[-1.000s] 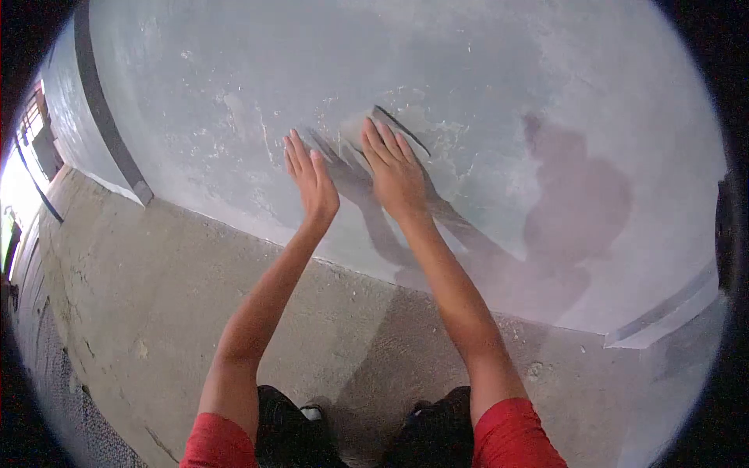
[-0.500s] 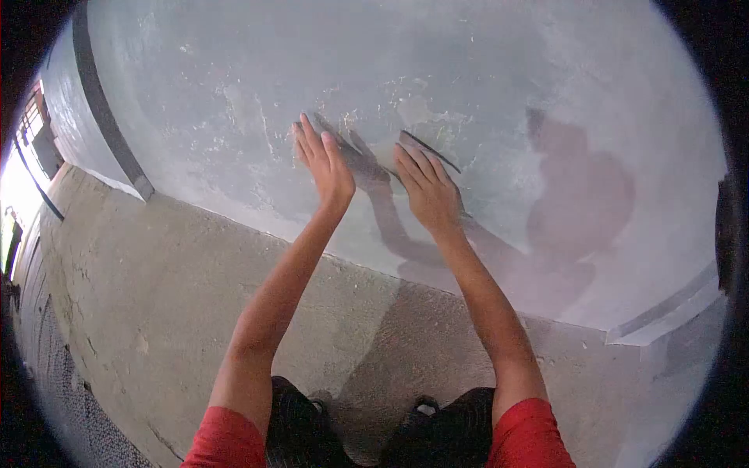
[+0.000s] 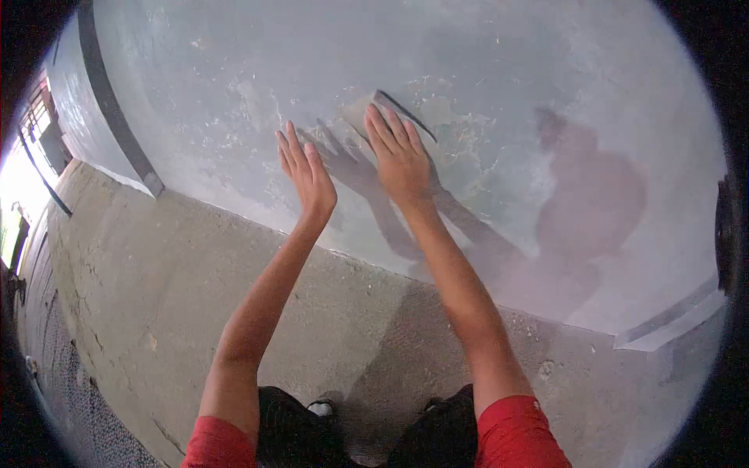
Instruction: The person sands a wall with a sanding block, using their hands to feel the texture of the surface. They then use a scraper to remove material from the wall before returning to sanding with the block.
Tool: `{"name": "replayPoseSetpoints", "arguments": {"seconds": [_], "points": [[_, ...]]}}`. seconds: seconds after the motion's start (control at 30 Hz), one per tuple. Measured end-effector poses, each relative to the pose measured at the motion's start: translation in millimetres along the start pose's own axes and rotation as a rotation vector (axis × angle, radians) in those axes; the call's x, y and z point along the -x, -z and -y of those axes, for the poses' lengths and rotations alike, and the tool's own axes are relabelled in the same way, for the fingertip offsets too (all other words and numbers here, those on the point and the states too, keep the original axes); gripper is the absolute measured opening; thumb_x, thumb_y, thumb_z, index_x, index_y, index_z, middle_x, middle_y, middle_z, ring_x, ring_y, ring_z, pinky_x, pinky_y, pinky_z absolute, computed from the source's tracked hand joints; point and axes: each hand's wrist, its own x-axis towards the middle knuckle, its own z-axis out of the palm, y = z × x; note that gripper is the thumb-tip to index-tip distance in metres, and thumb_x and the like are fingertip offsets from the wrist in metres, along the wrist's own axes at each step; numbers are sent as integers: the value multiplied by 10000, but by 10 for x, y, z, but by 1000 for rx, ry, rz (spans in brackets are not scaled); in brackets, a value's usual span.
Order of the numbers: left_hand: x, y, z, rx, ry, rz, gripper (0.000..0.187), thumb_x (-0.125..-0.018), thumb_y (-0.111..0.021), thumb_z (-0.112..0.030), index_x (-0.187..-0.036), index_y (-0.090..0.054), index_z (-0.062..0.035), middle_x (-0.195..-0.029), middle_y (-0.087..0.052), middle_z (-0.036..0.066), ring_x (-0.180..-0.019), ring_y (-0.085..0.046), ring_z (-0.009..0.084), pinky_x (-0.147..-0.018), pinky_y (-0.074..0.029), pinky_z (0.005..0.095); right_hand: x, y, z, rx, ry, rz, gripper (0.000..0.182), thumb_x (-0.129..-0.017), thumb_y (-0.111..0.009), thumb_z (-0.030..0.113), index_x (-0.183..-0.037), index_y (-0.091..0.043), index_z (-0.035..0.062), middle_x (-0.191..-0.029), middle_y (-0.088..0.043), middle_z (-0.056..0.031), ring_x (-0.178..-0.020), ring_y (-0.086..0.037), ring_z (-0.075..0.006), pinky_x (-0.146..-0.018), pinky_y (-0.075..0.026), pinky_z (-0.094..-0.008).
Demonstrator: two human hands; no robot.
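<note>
Sheet (image 3: 359, 111) lies beneath flat-open right hand (image 3: 402, 165), dark edge slanting toward lower right beyond its fingertips; left hand (image 3: 310, 183), straight-fingered, empty, sits apart

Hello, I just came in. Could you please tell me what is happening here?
A person in red sleeves has the right hand laid flat over a thin sheet on the grey wall, beside rough, flaky patches. The left hand is open, with nothing in it; I cannot tell whether it touches the wall.
</note>
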Motion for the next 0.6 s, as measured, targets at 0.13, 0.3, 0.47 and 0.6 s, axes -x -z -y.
{"name": "replayPoseSetpoints", "arguments": {"seconds": [0.13,0.3,0.47,0.6], "points": [[-44,-67,30,55,-13,-27,568,-984,-190,-417,-1455,-140,-104,-1493,-41,235,-1373,-34,409,-1096,-63,508,555,89,-324,176,116,88,513,-821,-473,93,-1332,-445,136,-1430,-365,46,-1290,-363,-158,-1072,-276,-337],[-23,-262,-161,151,22,-60,567,-984,-199,-410,-1455,-138,-102,-1491,-48,241,-1375,-34,405,-1098,-60,501,705,338,-522,226,197,197,511,-787,-486,101,-1298,-481,116,-1431,-365,40,-1301,-342,-162,-1087,-253,-357],[-1,-296,-168,177,19,-27,577,-980,-211,-418,-1453,-150,-93,-1489,-62,246,-1376,-38,406,-1102,-58,489,251,253,-183,79,88,200,482,-809,-483,122,-1290,-485,102,-1423,-376,36,-1303,-342,-170,-1080,-266,-368],[17,-166,33,103,-42,-1,581,-981,-201,-419,-1448,-162,-76,-1490,-80,239,-1377,-46,401,-1100,-65,483,-71,-5,104,-81,-18,15,455,-824,-487,125,-1278,-498,96,-1415,-391,28,-1302,-344,-175,-1077,-271,-374]]}}
